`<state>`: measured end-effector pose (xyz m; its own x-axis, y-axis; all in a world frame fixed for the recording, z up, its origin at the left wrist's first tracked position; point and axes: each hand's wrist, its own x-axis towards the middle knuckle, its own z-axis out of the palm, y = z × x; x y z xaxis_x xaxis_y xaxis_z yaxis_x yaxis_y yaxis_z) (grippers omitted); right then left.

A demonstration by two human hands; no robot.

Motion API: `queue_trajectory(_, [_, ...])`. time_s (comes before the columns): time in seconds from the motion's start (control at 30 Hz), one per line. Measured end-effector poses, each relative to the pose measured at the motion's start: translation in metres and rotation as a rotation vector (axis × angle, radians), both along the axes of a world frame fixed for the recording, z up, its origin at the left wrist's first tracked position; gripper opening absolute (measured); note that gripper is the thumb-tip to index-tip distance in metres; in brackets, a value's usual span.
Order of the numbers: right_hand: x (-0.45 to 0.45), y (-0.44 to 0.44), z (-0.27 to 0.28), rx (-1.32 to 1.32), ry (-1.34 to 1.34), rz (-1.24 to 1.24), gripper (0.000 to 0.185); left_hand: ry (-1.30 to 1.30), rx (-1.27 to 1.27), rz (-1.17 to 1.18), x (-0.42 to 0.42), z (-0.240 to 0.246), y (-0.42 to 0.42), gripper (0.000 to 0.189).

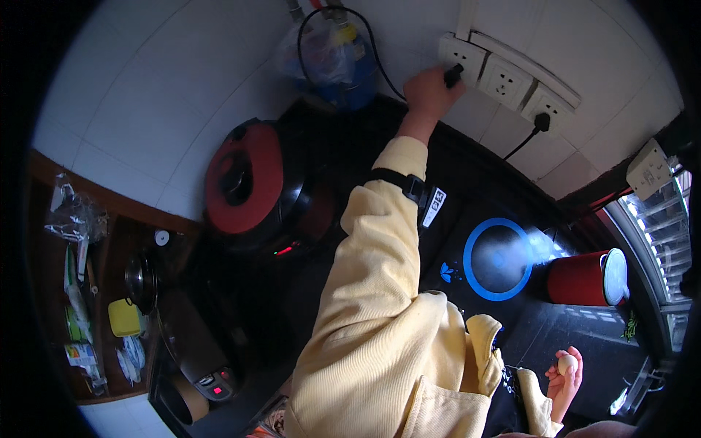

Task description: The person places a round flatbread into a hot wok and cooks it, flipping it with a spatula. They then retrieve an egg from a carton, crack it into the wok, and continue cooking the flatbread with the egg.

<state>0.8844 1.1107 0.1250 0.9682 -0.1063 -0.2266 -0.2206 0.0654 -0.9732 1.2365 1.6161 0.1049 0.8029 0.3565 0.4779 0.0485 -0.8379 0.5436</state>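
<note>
My left hand (432, 93), on an outstretched arm in a yellow sleeve, is closed around a black plug (453, 75) at the leftmost wall socket (463, 57). Whether its pins are inside cannot be seen. A black cable (375, 52) loops near that hand. At the lower right, my right hand (564, 383) holds an egg (567, 363) in its fingers. Between the arms and the wall lies a black cooktop with a blue ring (470, 260). A red canister (575, 278) with a pale lid is to its right.
A red and black cooker (268, 180) with lit indicators stands left of my arm. Another black plug (541, 122) sits in the right socket (549, 104). A blue cylinder (356, 82) is in the back corner. Shelves (118, 219) with kitchen items are far left, a barred window (657, 235) right.
</note>
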Motion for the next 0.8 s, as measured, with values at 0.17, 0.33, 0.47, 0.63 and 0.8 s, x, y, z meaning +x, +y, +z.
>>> queue_trajectory(0.17, [-0.001, -0.006, 0.000, 0.077, -0.026, 0.096, 0.048, 0.162, 0.141, -0.049, -0.070, -0.076, -0.020, 0.038])
queue_trajectory(0.33, [-0.007, -0.017, 0.004, 0.066, -0.029, 0.181, 0.047, 0.347, -0.109, -0.059, -0.175, -0.129, -0.065, 0.052])
queue_trajectory(0.47, [-0.030, -0.053, -0.006, 0.112, -0.008, 0.256, 0.047, 0.246, -0.411, -0.300, -0.259, -0.144, -0.138, 0.032])
queue_trajectory(0.63, [-0.089, -0.141, -0.029, 0.154, -0.045, 0.315, 0.050, 0.218, -0.530, -0.630, -0.343, -0.154, -0.295, 0.025])
queue_trajectory(0.8, [-0.169, -0.236, -0.044, 0.191, -0.010, 0.294, 0.051, 0.182, -0.287, -1.144, -0.402, -0.106, -0.503, 0.024])
